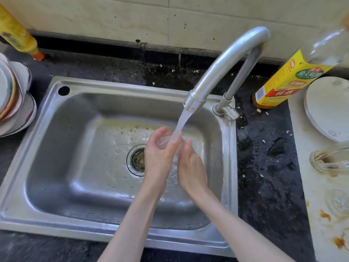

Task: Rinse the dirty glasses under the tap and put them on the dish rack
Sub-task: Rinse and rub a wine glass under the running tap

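While water runs from the tap (222, 72) into the sink (79, 110), the task looks to be at its rinsing stage, with no glass that I can see set to dry yet. Taking the sink as the landmark and going from left to right: well to the left of it, on the dark counter, stands a stack of bowls and plates (13, 103), and behind those, at the wall, an upside-down yellow bottle (17, 33); whether a dish rack is there I cannot tell, since none is plainly in view. Over the sink's drain (137, 159), the left hand (158, 154) curls its fingers and thumb round a clear glass (166, 138), holding it right under the stream. Just beside it, the right hand (190, 163) closes in on the other side of the same glass, fingers together and bent toward it, though blur and water hide whether they grip or only rub. To the right of the sink stands a yellow-labelled bottle (283, 82), and beyond it, on a pale stained board (321, 214), lie a white plate (328, 108), a dirty glass (328, 161) with brown residue, and another glass (340, 203) nearer the viewer. So I judge one glass is under way, and at least two remain to be rinsed and racked.
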`<state>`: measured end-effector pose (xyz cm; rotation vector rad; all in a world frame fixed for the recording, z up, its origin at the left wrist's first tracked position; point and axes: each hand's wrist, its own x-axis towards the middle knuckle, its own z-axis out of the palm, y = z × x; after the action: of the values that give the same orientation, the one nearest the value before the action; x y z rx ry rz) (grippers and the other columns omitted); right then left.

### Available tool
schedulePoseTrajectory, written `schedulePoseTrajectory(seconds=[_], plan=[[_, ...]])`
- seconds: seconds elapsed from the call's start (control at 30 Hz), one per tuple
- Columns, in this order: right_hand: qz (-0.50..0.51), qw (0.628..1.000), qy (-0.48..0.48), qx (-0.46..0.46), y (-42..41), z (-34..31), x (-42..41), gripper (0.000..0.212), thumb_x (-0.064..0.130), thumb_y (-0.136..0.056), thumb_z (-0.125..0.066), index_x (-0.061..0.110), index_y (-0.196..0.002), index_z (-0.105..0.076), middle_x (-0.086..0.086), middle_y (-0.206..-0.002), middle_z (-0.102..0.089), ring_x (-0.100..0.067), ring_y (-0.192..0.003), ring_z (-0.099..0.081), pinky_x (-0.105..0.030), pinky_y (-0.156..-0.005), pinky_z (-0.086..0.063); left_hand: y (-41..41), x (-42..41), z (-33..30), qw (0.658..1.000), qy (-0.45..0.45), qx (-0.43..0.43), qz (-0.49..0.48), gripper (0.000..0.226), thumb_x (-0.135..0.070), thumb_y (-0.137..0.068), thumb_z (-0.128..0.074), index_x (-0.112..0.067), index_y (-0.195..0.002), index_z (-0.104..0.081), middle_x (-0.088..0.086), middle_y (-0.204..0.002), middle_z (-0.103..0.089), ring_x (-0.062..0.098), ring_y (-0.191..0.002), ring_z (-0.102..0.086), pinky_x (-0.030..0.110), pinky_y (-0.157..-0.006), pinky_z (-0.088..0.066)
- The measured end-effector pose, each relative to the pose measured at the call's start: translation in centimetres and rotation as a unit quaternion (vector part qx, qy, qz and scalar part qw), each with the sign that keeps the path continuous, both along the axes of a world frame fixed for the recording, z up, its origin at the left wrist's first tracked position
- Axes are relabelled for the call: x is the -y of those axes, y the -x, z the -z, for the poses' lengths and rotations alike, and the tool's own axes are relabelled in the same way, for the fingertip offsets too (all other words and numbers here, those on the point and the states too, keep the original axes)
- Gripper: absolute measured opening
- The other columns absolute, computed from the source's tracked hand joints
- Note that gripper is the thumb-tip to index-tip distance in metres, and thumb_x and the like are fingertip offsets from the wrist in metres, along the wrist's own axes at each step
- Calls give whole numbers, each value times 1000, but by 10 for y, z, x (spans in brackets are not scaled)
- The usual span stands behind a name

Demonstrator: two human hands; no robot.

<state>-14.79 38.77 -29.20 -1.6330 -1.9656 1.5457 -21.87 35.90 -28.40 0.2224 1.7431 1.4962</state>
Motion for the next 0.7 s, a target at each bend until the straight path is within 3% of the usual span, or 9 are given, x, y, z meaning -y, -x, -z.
schedulePoseTrajectory(seconds=[0.07, 0.1, 0.17, 0.3, 0.37, 0.43, 0.53, 0.63, 0.7], plan=[[31, 977, 197, -81, 3, 2, -13, 87, 65, -91, 4, 23, -82, -72, 2, -55, -59, -12, -47, -52, -23, -47, -39, 4, 4, 0, 999, -3, -15, 37, 43, -42, -70, -77, -31, -107, -58, 3, -106, -68, 16, -92, -67, 29, -80, -54], [22, 952, 290, -98, 2, 2, -19, 87, 67, -90, 3, 19, -57, -62, 4, -40, -41, -9, -33, -34, -17, -38, -26, 7, 6, 1, 998, -3, -18, 53, 47, -47, -66, -77, -32, -106, -58, 3, -105, -68, 18, -91, -68, 33, -81, -55], [-12, 926, 364, -102, -3, 1, -25, 78, 70, -89, 1, 17, -49, -41, 5, -37, -23, -8, -31, -17, -14, -36, -15, 11, 8, 3, 996, -4, -14, 86, 60, -60, -57, -74, -34, -109, -59, 6, -104, -69, 23, -92, -67, 40, -75, -54], [-29, 978, 177, -102, -5, 11, -18, 80, 62, -92, 3, 34, -75, -70, 10, -47, -48, -4, -41, -40, -21, -45, -30, 8, 13, 4, 995, -17, -49, 91, 55, -50, -67, -74, -32, -116, -55, 2, -112, -66, 15, -103, -63, 33, -87, -52], [-15, 984, 105, -144, -3, 17, -14, 68, 61, -93, 1, 50, -104, -64, 10, -84, -70, -1, -66, -56, -20, -63, -38, 6, 15, 0, 993, -40, -56, 94, 59, -38, -71, -76, -23, -123, -52, 0, -115, -63, 6, -103, -61, 20, -79, -51], [-18, 981, 82, -172, -5, 16, -15, 60, 54, -98, -2, 53, -108, -61, 13, -102, -70, 5, -79, -58, -16, -72, -38, 7, 18, -1, 989, -52, -75, 114, 66, -39, -69, -76, -24, -127, -49, -6, -121, -60, 4, -109, -58, 18, -82, -49], [-18, 979, 84, -183, -7, 16, -17, 61, 46, -101, -5, 41, -108, -65, 19, -90, -70, 11, -80, -58, -11, -72, -42, 11, 24, -2, 983, -66, -101, 137, 68, -27, -73, -78, -23, -132, -45, -12, -127, -54, -9, -110, -52, 10, -83, -45], [-40, 988, 57, -137, -7, 17, -19, 76, 64, -93, -6, 21, -112, -66, 3, -107, -70, -9, -103, -62, -32, -95, -44, 18, 32, 2, 976, -64, -141, 153, 66, -36, -74, -75, -32, -131, -42, -17, -133, -47, -6, -121, -45, 16, -95, -40], [-46, 995, 16, -88, -10, 16, -25, 69, 56, -97, -11, 14, -119, -62, -5, -120, -64, -17, -116, -54, -20, -98, -31, 22, 38, 5, 970, -50, -184, 148, 58, -40, -76, -72, -40, -126, -42, -21, -135, -42, -3, -127, -40, 19, -100, -37]])
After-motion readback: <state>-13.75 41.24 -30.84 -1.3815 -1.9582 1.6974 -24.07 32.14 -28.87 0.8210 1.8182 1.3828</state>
